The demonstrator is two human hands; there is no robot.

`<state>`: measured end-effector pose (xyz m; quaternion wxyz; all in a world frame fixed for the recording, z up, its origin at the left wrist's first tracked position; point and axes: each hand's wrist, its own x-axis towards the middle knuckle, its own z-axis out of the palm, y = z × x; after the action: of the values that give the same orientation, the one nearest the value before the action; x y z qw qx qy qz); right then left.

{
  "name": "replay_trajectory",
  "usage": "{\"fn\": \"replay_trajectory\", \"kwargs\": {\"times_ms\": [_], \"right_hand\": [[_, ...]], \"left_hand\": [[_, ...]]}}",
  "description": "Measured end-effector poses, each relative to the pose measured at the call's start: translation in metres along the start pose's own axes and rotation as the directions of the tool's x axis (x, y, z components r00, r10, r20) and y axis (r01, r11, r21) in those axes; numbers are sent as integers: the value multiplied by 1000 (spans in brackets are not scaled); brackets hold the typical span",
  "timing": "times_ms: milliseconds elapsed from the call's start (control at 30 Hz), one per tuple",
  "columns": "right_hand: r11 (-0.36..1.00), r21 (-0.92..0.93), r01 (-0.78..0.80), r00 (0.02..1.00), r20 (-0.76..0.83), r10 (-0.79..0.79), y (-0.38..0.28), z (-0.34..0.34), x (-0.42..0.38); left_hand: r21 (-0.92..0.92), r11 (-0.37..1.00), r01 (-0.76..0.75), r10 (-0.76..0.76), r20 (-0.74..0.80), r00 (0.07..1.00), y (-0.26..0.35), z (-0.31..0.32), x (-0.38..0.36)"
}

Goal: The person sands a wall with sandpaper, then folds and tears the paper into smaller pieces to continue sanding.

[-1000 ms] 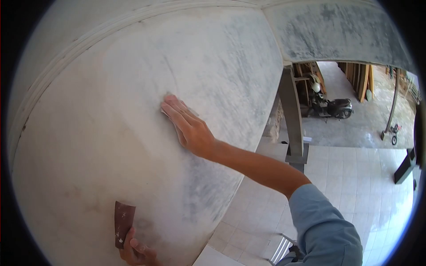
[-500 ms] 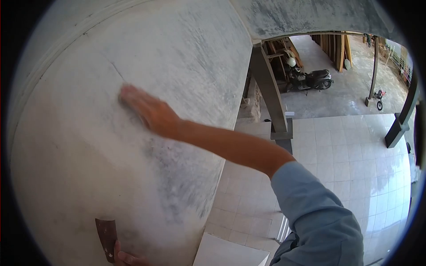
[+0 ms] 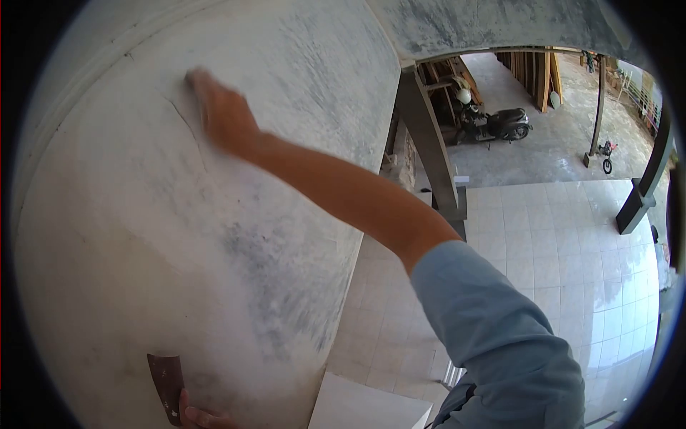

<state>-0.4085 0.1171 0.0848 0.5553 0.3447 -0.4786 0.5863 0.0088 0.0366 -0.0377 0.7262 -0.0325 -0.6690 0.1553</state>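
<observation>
Your right hand [image 3: 227, 118] has moved up the wall [image 3: 107, 250] since the earlier frame, from the crack's [image 3: 187, 123] lower part to beside its upper end. Nearest, at the bottom of view, your left hand [image 3: 204, 417] is closed on the lower end of the brown strip [image 3: 166, 386], whose long axis stands near upright, free end tipped slightly left and directed up the wall. Farther up, your right hand is well apart from the strip, fingers blurred; whether they grip anything cannot be determined, and the crack descends on their left.
</observation>
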Motion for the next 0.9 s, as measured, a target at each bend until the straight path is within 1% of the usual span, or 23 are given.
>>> {"fn": "replay_trajectory", "kwargs": {"times_ms": [33, 67, 167, 200, 233, 267, 300, 333, 367, 400, 433, 467, 500, 567, 600, 633, 733, 767, 800, 833, 900], "right_hand": [[963, 55, -262, 957, 145, 252, -8, -19, 24], [921, 88, -380, 920, 135, 367, -10, -20, 39], [953, -75, -293, 939, 163, 302, -34, -2, 15], [981, -24, -191, 972, 133, 193, -37, 13, -8], [996, 73, -43, 990, 138, 33, -49, 4, -26], [990, 121, 69, 990, 118, -83, -50, 0, -37], [969, 169, 180, 976, 91, -198, -49, -2, -41], [977, 134, 166, 984, 41, -173, -40, -5, -33], [985, 103, 140, 990, -9, -140, -25, -5, -20], [999, 15, -35, 999, 16, 34, -4, 4, -2], [970, -37, -239, 970, 40, 240, 6, -2, 22], [942, -62, -329, 944, -9, 330, 18, -3, 40], [885, -36, -464, 884, 44, 466, 10, -8, 52], [937, -28, -348, 937, 32, 349, -18, -7, 40], [991, -10, -131, 988, -87, 129, -29, 8, 18], [996, -26, 86, 973, -212, -89, -35, 20, -1], [939, 185, 290, 945, -210, -250, -40, 1, -8], [983, 125, 133, 983, -141, -115, -26, -3, 1], [998, 59, -18, 997, -76, 22, -3, -3, 23], [984, -18, -177, 984, -19, 177, 10, -2, 32], [929, 3, -369, 929, 6, 369, 0, -5, 48]], "left_hand": [[-25, 1000, -14, 14, -1, 1000, -14, -3, -7], [-51, 998, -26, 26, -8, 1000, -22, -4, -12], [-36, 991, -127, 127, -3, 992, -22, -5, -8], [-43, 994, -104, 105, 28, 994, -24, -7, -9], [-48, 995, -84, 87, 60, 994, -27, -14, -13], [-52, 996, -66, 70, 90, 993, -29, -18, -15], [30, 999, 12, -15, 111, 994, -29, -20, -19], [116, 989, 90, -105, 129, 986, -24, -24, -24], [206, 965, 161, -193, 145, 970, -20, -29, -26], [214, 966, 144, -180, 156, 971, -17, -31, -27], [227, 966, 125, -165, 163, 973, -15, -31, -24], [242, 964, 106, -149, 166, 975, -14, -32, -23], [246, 965, 93, -137, 167, 976, -16, -34, -23], [247, 966, 72, -115, 163, 980, -18, -32, -24], [234, 968, 95, -134, 158, 978, -15, -32, -23], [214, 970, 114, -150, 159, 976, -12, -32, -24], [140, 980, 140, -159, 137, 978, -21, -28, -28], [118, 982, 148, -163, 130, 978, -24, -29, -30], [128, 982, 142, -158, 126, 979, -21, -27, -29], [140, 981, 132, -151, 136, 979, -16, -27, -26], [141, 980, 141, -162, 149, 976, -12, -29, -22]]}}
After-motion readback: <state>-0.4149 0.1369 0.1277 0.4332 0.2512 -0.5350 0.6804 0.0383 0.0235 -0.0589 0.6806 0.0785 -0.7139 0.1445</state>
